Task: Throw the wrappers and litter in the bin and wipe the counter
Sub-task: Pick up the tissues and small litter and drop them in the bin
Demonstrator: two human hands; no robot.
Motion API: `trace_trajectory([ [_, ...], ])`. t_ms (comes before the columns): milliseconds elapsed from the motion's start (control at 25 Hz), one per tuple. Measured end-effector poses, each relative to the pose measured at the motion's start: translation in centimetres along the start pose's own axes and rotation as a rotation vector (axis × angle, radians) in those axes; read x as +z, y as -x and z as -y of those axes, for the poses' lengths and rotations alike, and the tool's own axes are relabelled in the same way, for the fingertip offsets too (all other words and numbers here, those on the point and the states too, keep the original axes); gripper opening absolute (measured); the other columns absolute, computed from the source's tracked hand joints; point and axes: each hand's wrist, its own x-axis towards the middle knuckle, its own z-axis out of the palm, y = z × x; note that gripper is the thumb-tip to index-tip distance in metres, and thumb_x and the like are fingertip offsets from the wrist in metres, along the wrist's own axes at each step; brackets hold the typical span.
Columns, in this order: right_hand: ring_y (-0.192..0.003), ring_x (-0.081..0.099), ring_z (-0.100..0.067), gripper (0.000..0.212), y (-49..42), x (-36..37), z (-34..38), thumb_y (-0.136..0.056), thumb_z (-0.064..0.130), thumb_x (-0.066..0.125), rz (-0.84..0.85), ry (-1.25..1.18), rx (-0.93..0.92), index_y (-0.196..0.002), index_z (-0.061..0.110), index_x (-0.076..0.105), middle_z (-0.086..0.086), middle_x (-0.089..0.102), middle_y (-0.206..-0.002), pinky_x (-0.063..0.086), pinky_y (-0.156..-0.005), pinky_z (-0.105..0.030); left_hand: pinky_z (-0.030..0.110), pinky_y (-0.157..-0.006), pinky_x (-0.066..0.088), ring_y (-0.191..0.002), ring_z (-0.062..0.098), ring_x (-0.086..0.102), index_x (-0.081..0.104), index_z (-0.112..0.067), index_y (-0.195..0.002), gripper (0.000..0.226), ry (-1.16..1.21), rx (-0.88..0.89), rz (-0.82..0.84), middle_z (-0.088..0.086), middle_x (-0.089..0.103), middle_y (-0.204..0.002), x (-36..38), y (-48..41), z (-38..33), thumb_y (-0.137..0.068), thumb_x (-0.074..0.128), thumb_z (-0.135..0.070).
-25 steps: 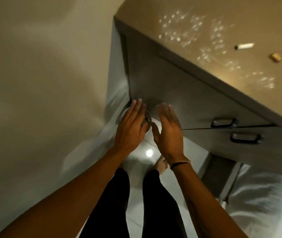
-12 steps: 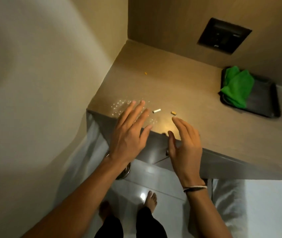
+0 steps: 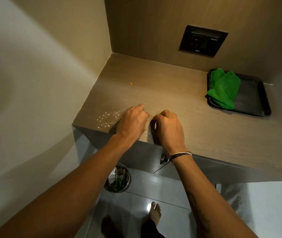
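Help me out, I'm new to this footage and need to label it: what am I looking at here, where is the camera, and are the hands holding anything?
No machine here: a person wears a camera on the head, looking down at their own arms. The left hand and right hand rest curled on a wooden counter, fingers tucked under, so I cannot tell whether they hold anything. White crumbs lie beside the left hand, and a small orange scrap sits farther back. A green cloth lies on a black tray at the right. Below, on the floor, a metal bin already contains litter.
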Motion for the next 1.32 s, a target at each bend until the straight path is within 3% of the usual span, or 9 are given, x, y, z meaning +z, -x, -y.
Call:
trace_trajectory([
  [80, -0.102, 0.063, -0.031, 0.014, -0.1, -0.3, -0.1, -0.095, 0.013, 0.070, 0.007, -0.023, -0.013, -0.108, 0.010, 0.075, -0.010, 0.068, -0.111, 0.059, -0.071, -0.042, 0.026, -0.070, 0.045, -0.091, 0.022, 0.068, 0.079, -0.013, -0.093, 0.010, 0.018, 0.011, -0.013, 0.005, 0.068, -0.098, 0.2, 0.1, -0.1, -0.089, 0.081, -0.005],
  [240, -0.102, 0.062, -0.029, 0.022, 0.7, -1.3, 0.4, -0.096, 0.012, 0.070, -0.061, -0.099, -0.077, -0.117, 0.011, 0.073, -0.009, 0.068, -0.114, 0.056, -0.078, -0.040, 0.029, -0.074, 0.056, -0.093, 0.022, 0.068, 0.081, -0.012, -0.109, 0.014, 0.128, 0.054, -0.111, 0.005, 0.070, -0.102, -1.1, 1.4, -0.1, -0.096, 0.075, -0.009],
  [360, -0.096, 0.060, -0.020, 0.019, 4.5, -0.7, 3.0, -0.096, 0.009, 0.066, -0.254, -0.292, -0.169, -0.112, 0.015, 0.073, -0.003, 0.065, -0.108, 0.050, -0.077, -0.028, 0.025, -0.067, 0.049, -0.084, 0.023, 0.067, 0.080, -0.006, -0.104, 0.012, 0.242, -0.052, -0.359, 0.010, 0.071, -0.097, -1.3, 6.4, 1.8, -0.092, 0.076, -0.004],
  [480, -0.099, 0.059, -0.015, 0.018, 10.5, 3.7, 7.3, -0.105, 0.015, 0.055, -0.213, -0.483, -0.313, -0.107, 0.014, 0.074, -0.002, 0.065, -0.110, 0.045, -0.087, -0.022, 0.026, -0.071, 0.054, -0.087, 0.022, 0.068, 0.081, -0.005, -0.107, 0.014, 0.252, -0.241, -0.499, 0.011, 0.074, -0.099, 1.3, 14.4, 5.0, -0.095, 0.074, -0.007],
  [680, -0.095, 0.067, -0.033, 0.010, 16.7, 15.5, 8.9, -0.095, 0.004, 0.069, 0.279, -0.392, -0.234, -0.101, 0.004, 0.078, -0.013, 0.073, -0.105, 0.058, -0.080, -0.041, 0.039, -0.068, 0.061, -0.085, 0.035, 0.074, 0.083, 0.000, -0.102, 0.012, 0.266, -0.451, -0.186, 0.017, 0.075, -0.097, 10.3, 23.7, 8.2, -0.093, 0.076, 0.000],
  [800, -0.099, 0.067, -0.036, 0.011, 17.2, 24.2, 7.7, -0.093, 0.000, 0.068, 0.470, -0.312, -0.201, -0.098, 0.003, 0.077, -0.016, 0.073, -0.106, 0.058, -0.081, -0.042, 0.042, -0.068, 0.061, -0.090, 0.035, 0.073, 0.083, -0.004, -0.105, 0.014, 0.267, -0.493, 0.022, 0.015, 0.075, -0.104, 18.5, 26.5, 10.0, -0.097, 0.072, -0.006],
  [1000, -0.118, 0.066, -0.033, 0.024, 15.6, 36.7, 5.3, -0.106, 0.013, 0.056, 0.594, -0.168, -0.271, -0.123, 0.006, 0.071, -0.017, 0.070, -0.127, 0.056, -0.103, -0.042, 0.040, -0.102, 0.057, -0.124, 0.032, 0.069, 0.073, -0.013, -0.135, 0.033, 0.283, -0.621, 0.290, 0.012, 0.067, -0.143, 30.8, 26.9, 12.2, -0.108, 0.057, -0.025],
  [1160, -0.089, 0.074, -0.036, 0.014, 14.4, 44.3, 3.3, -0.097, 0.000, 0.063, 0.457, -0.330, -0.215, -0.098, 0.002, 0.077, -0.020, 0.077, -0.099, 0.065, -0.081, -0.045, 0.046, -0.106, 0.056, -0.129, 0.034, 0.064, 0.071, -0.012, -0.135, 0.034, 0.314, -0.650, 0.384, 0.014, 0.062, -0.145, 38.5, 25.9, 14.2, -0.110, 0.054, -0.026],
  [1320, -0.095, 0.076, -0.031, 0.017, 14.5, 48.1, 1.8, -0.102, 0.010, 0.062, 0.506, -0.393, -0.156, -0.108, 0.009, 0.077, -0.015, 0.078, -0.106, 0.065, -0.087, -0.038, 0.050, -0.111, 0.055, -0.135, 0.038, 0.061, 0.066, -0.010, -0.142, 0.035, 0.335, -0.653, 0.355, 0.017, 0.058, -0.151, 41.8, 26.1, 15.8, -0.109, 0.056, -0.019],
])
